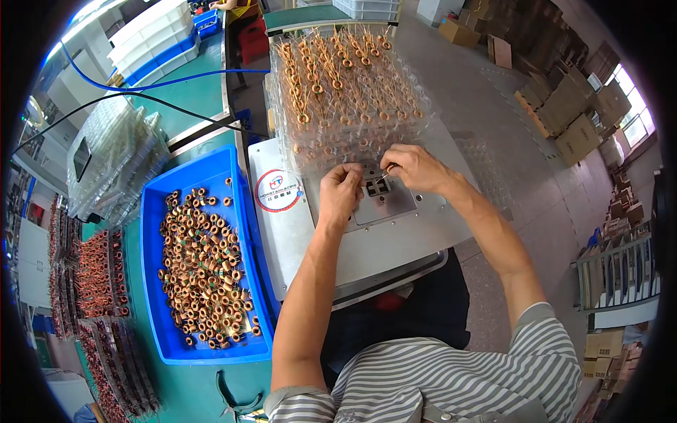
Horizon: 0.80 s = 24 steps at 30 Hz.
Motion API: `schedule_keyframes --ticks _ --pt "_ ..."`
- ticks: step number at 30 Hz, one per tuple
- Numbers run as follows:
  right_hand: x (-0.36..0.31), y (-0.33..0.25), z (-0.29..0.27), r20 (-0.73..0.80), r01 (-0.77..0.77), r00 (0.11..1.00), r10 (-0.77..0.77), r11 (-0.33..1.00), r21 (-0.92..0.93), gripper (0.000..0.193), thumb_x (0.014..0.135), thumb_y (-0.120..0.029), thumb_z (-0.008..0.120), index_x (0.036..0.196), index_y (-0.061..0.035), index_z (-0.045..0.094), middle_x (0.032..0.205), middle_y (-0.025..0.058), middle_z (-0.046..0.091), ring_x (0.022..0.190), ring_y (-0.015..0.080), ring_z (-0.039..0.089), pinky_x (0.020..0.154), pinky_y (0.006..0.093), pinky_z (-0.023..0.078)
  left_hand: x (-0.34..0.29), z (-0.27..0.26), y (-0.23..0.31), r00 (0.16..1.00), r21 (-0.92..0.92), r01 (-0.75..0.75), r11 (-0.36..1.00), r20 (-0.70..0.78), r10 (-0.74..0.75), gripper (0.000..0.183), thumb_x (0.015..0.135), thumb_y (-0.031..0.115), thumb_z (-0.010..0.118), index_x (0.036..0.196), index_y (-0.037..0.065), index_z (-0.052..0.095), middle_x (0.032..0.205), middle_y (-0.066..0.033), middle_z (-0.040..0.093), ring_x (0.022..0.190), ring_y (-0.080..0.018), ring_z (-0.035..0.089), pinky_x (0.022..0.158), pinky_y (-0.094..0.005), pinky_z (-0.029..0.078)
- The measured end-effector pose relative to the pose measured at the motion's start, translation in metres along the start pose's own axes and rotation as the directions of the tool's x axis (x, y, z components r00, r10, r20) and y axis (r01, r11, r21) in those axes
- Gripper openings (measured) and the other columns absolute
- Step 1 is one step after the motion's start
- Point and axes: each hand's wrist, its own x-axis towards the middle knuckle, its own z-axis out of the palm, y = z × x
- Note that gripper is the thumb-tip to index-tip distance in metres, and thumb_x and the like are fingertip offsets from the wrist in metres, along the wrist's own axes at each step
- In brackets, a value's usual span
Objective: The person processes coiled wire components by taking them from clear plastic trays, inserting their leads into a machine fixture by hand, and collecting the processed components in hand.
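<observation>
At the small dark fixture (377, 187) in the metal machine top (374, 247), both my hands work close together. My right hand (419, 168) is closed in a pinch on a small copper-wound ring coil (391, 168), just above the fixture's right side. On the left side of the fixture, my left hand (341, 192) has thumb and fingers pressed together; what they hold, if anything, is too small to make out. Directly beyond my hands rises a stack of clear plastic trays (352, 134), with rows of ring coils (317, 88) with long wire leads on top.
Left of the machine, a blue bin (147, 268) holds many loose coils (204, 271). Pliers (233, 398) lie on the green table (190, 384) below it. Empty clear trays (113, 155) and trays of reddish parts (102, 275) stand farther left. Cables (176, 83) cross behind.
</observation>
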Motion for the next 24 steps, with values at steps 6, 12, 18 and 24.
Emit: schedule_keyframes --ticks 6,12,18,24 --pt "0.002 0.000 -0.003 0.048 -0.074 0.996 0.074 0.997 -0.002 0.013 0.079 0.001 0.064 0.092 0.0000 0.063 0.092 0.0148 0.065 0.088 0.0328 0.064 0.077 0.0403 0.051 0.000 0.003 0.001 1.000 0.025 0.002 1.000 -0.015 -0.001 0.023 0.095 0.023 0.062 0.101 0.001 0.062 0.074 -0.0029 0.061 0.053 -0.0075 0.051 0.043 -0.0205 0.036" --pt "0.004 0.000 -0.007 0.090 -0.094 0.992 0.093 0.995 0.016 0.013 0.079 0.002 0.064 0.092 0.0007 0.063 0.092 0.0156 0.065 0.089 0.0334 0.064 0.078 0.0410 0.051 0.001 0.002 0.000 1.000 0.027 0.007 1.000 -0.013 -0.007 0.023 0.095 0.024 0.062 0.101 0.001 0.062 0.074 -0.0023 0.061 0.053 -0.0071 0.051 0.043 -0.0207 0.035" --pt "0.003 0.009 0.013 0.076 -0.059 0.995 0.057 0.998 0.019 0.011 0.079 0.002 0.063 0.090 0.0015 0.063 0.089 0.0150 0.064 0.086 0.0331 0.063 0.075 0.0407 0.051 0.001 0.003 0.000 1.000 0.023 0.007 1.000 -0.008 -0.007 0.022 0.095 0.023 0.061 0.101 0.002 0.062 0.073 -0.0020 0.061 0.053 -0.0069 0.051 0.042 -0.0201 0.035" --pt "0.004 0.012 0.041 0.131 -0.034 0.990 0.045 0.996 -0.084 0.005 0.079 0.000 0.061 0.085 0.0002 0.060 0.088 0.0153 0.061 0.089 0.0360 0.061 0.078 0.0434 0.050 0.003 0.002 -0.001 1.000 0.021 0.010 1.000 -0.009 -0.010 0.022 0.095 0.022 0.061 0.101 0.001 0.062 0.074 -0.0020 0.060 0.054 -0.0069 0.052 0.042 -0.0201 0.035"
